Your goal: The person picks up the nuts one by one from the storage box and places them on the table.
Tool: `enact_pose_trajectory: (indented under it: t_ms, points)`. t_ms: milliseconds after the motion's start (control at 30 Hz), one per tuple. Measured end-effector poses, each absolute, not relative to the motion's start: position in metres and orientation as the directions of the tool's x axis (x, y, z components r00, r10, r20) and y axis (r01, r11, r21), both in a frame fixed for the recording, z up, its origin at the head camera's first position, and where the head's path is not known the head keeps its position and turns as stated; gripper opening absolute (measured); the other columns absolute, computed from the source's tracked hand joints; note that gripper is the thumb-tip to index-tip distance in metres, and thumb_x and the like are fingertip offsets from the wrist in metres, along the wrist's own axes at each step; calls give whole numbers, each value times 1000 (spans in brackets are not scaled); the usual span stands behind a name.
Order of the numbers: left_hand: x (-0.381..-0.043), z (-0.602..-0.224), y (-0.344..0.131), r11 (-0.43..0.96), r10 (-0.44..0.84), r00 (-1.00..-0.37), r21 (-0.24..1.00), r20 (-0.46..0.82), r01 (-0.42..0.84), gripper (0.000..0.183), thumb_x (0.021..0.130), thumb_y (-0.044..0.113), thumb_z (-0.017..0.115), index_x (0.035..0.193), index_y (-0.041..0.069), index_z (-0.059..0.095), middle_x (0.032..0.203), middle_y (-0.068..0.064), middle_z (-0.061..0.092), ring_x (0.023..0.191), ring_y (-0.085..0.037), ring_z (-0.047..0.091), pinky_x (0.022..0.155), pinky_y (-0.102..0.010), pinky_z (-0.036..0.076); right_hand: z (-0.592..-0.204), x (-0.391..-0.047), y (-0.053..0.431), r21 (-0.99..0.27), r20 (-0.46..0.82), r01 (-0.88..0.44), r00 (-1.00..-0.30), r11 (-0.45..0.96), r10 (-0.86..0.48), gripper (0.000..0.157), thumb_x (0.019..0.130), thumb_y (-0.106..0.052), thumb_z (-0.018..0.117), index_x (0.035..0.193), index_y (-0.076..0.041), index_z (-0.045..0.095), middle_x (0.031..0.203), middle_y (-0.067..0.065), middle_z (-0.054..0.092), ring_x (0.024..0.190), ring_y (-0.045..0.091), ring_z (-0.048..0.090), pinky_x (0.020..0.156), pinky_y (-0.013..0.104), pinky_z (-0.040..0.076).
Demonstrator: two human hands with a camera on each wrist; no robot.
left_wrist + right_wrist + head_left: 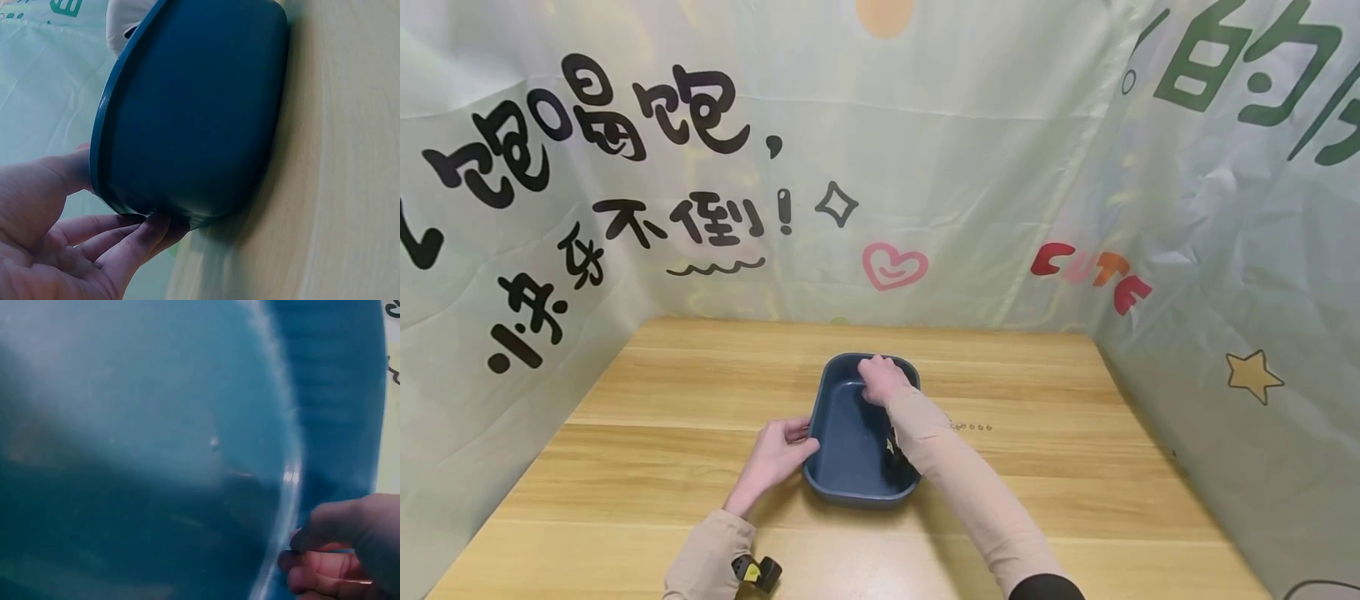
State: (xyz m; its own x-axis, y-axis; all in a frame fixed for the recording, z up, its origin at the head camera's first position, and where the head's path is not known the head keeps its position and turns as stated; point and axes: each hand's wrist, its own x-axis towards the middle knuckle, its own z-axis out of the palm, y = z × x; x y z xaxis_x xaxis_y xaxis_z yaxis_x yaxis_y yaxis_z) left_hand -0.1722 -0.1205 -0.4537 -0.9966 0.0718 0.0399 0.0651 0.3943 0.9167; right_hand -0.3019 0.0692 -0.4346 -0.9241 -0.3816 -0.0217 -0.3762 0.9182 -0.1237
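Observation:
A dark blue rectangular plastic basin [850,442] with rounded corners stands on the wooden table. My left hand [778,454] grips its left side, the thumb over the rim and the fingers outside against the wall. The left wrist view shows these fingers [134,244] under the basin's outer side [194,112]. Inside the basin, near the far right corner, is my right hand [883,379]. Its thumb and fingers [331,522] come together low by the wall; whether something tiny is between them cannot be made out. A small bright speck [214,444] shows on the basin floor.
Several tiny ring-like things [973,427] lie in a row on the table [1030,483] to the right of the basin, partly behind the right sleeve [970,492]. Printed cloth walls [970,192] stand around the table's back and sides.

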Motion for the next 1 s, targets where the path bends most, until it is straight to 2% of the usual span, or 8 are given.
enact_pose_trajectory:
  t_ms: [200,300,533,633,800,1000]
  points:
    - [-173,-454,-120,400,66,-997,915,35,59,40,86,-1,66,124,-13,63,115,-30,71,106,-40,73,95,-45,61,-429,-301,71,-205,-44,-345,-932,916,-361,14,88,-2,67,77,-10,67,90,10,67,88,29,65,75,41,59]
    - [-173,-454,-121,406,63,-997,912,34,57,41,85,0,66,124,-13,63,115,-30,71,106,-40,72,95,-46,61,-425,-300,73,-237,-47,-342,-931,909,-362,17,87,3,65,77,-11,68,90,7,67,86,27,63,73,38,57]
    - [-173,-455,-121,407,66,-997,911,40,64,41,85,0,66,123,-14,64,114,-30,72,106,-40,73,94,-45,61,-419,-295,78,-269,22,-398,-913,877,-407,19,84,6,63,77,-9,73,85,7,72,78,24,66,70,34,58]
    - [-173,-455,-121,406,67,-997,911,42,65,41,85,0,66,123,-14,64,114,-30,71,106,-40,73,95,-45,61,-416,-294,81,-276,52,-426,-902,862,-429,17,83,5,66,77,-8,76,84,7,75,78,23,68,71,33,60]
    - [-173,-455,-121,407,66,-997,911,41,64,42,85,0,66,124,-14,63,115,-30,71,107,-40,72,95,-46,61,-412,-292,86,-334,77,-426,-901,841,-426,9,82,-2,75,75,-7,75,78,6,74,74,20,65,69,32,58]
    - [-173,-455,-121,409,64,-997,911,35,59,42,85,0,67,124,-14,63,116,-30,71,107,-40,72,95,-45,61,-411,-291,94,-374,113,-449,-890,811,-441,11,82,-9,80,72,-9,74,72,1,73,67,13,59,65,25,53]
